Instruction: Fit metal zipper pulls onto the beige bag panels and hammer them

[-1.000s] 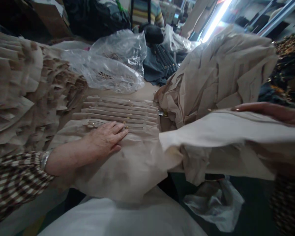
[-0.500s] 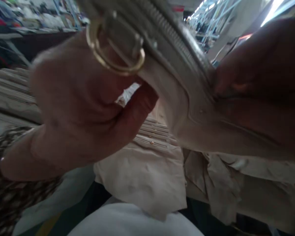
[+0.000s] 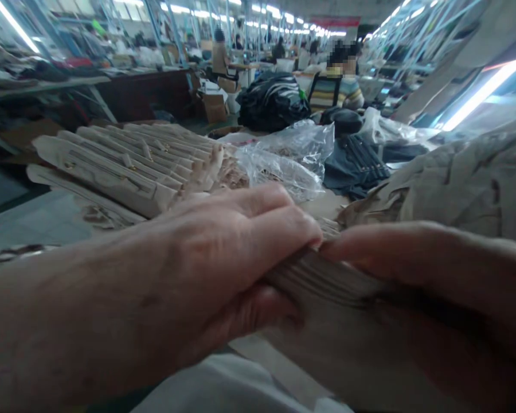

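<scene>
My left hand [image 3: 223,246] reaches in from the left, its fingers over the top edge and its thumb beneath a beige fabric piece [image 3: 322,278]. Several folds or layers show along that edge between my hands. From the right, my right hand [image 3: 430,258] is closed on the same fabric, its fingertips close to those of the left. Shadow hides much of my right hand and the lower part of the cloth. The piece is held close in front of me, above my white clothing [image 3: 215,384].
Beige fabric pieces with zippers [image 3: 133,160] lie in overlapping rows at left. Beyond my hands are clear plastic wrap [image 3: 288,155] and dark zippered pieces [image 3: 356,166]. A beige cloth heap [image 3: 468,178] rises at right. A black pile [image 3: 273,100] and several people are farther back.
The camera view has tilted up, showing more of the room. My hands have come closer together on the beige fabric. The gold ring and zipper seen near my left hand are out of sight.
</scene>
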### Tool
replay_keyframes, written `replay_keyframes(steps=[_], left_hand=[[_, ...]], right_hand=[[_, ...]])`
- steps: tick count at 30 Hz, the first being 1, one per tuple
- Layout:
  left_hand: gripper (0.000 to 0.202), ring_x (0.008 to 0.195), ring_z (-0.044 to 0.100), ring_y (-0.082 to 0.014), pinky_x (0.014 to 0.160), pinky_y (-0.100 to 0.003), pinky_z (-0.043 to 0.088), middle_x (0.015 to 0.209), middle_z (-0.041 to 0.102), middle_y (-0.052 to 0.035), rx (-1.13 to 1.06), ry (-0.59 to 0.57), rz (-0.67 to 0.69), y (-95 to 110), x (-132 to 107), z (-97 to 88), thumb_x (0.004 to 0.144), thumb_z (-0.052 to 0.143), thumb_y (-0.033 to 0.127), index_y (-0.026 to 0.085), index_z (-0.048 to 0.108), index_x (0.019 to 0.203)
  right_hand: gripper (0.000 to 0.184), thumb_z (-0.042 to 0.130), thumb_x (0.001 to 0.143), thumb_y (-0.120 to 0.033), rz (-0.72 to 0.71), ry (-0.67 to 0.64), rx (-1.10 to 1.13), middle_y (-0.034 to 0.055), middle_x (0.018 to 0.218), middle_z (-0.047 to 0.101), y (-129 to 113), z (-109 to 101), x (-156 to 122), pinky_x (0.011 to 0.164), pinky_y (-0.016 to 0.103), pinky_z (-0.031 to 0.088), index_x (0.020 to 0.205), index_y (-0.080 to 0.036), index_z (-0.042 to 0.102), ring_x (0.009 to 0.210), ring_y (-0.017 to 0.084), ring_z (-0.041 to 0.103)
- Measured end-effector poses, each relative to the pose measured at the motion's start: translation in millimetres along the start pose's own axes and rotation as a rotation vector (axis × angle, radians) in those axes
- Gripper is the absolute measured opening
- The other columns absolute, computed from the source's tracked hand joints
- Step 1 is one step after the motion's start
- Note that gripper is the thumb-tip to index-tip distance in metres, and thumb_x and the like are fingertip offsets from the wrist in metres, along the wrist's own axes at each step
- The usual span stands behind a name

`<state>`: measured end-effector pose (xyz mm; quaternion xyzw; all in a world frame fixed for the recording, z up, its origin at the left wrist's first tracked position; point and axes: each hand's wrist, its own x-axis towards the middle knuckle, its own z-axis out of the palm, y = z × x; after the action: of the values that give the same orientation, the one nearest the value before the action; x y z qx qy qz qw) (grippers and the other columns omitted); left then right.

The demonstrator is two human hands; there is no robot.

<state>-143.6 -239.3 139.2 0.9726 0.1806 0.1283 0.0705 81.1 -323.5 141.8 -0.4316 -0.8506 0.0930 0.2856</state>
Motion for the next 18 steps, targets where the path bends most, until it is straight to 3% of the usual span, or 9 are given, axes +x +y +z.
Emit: replay_keyframes(steps=[4, 6, 9, 11, 13, 18], left_hand=[[0.02, 0.074, 0.063, -0.0136, 0.06, -0.024, 0.05, 0.087, 0.071, 0.0026, -0.088, -0.241, -0.035, -13.3, -2.6, 18.9, 0.097, 0.049, 0.04, 0.028, 0.065, 0.095], [0.023, 0.065, 0.061, -0.0118, 0.054, -0.023, 0.044, 0.076, 0.068, 0.003, -0.11, -0.293, -0.061, -27.4, 2.7, 41.8, 0.097, 0.05, 0.036, 0.024, 0.062, 0.082], [0.023, 0.064, 0.061, -0.0133, 0.055, -0.026, 0.042, 0.071, 0.065, 0.002, -0.056, -0.312, -0.068, -53.0, 12.5, 88.0, 0.096, 0.054, 0.033, 0.021, 0.061, 0.078], [0.023, 0.069, 0.064, -0.0177, 0.059, -0.029, 0.044, 0.075, 0.067, -0.0011, 0.027, -0.323, -0.058, -67.4, 19.0, 118.1, 0.096, 0.053, 0.034, 0.019, 0.062, 0.081], [0.023, 0.075, 0.067, -0.0214, 0.062, -0.031, 0.046, 0.081, 0.069, -0.0048, 0.091, -0.344, -0.079, -76.4, 25.9, 140.7, 0.097, 0.05, 0.033, 0.018, 0.063, 0.086], [0.025, 0.079, 0.07, -0.0258, 0.062, -0.032, 0.05, 0.086, 0.071, -0.012, 0.177, -0.419, -0.174, -80.6, 43.1, 164.5, 0.098, 0.046, 0.03, 0.013, 0.065, 0.095]], right_hand=[[0.054, 0.051, 0.086, -0.021, 0.107, -0.051, 0.111, -0.008, 0.094, 0.075, 23.1, 36.2, -30.2, 0.048, 0.017, 0.054, 0.134, -0.045, 0.049, 0.064, 0.014, 0.07], [0.04, 0.055, 0.084, -0.023, 0.262, -0.105, 0.153, -0.0061, 0.087, 0.075, 45.2, 61.6, -51.1, 0.049, 0.02, 0.053, 0.122, -0.037, 0.057, 0.063, 0.015, 0.07], [0.011, 0.054, 0.089, -0.025, 0.487, -0.249, 0.124, -0.0034, 0.069, 0.07, 78.7, 94.7, -78.8, 0.049, 0.021, 0.047, 0.087, -0.025, 0.065, 0.058, 0.014, 0.067], [0.023, 0.05, 0.094, -0.027, 0.556, -0.279, -0.004, -0.0008, 0.067, 0.069, 96.4, 109.1, -89.4, 0.052, 0.023, 0.044, 0.074, -0.022, 0.062, 0.061, 0.015, 0.066], [0.026, 0.049, 0.095, -0.027, 0.558, -0.275, -0.166, 0.0013, 0.069, 0.069, 109.1, 118.9, -92.7, 0.057, 0.026, 0.043, 0.074, -0.022, 0.062, 0.064, 0.017, 0.066], [0.028, 0.047, 0.098, -0.025, 0.54, -0.344, -0.436, 0.0046, 0.075, 0.071, 127.0, 140.2, -86.7, 0.068, 0.031, 0.042, 0.076, -0.021, 0.064, 0.075, 0.021, 0.069]])
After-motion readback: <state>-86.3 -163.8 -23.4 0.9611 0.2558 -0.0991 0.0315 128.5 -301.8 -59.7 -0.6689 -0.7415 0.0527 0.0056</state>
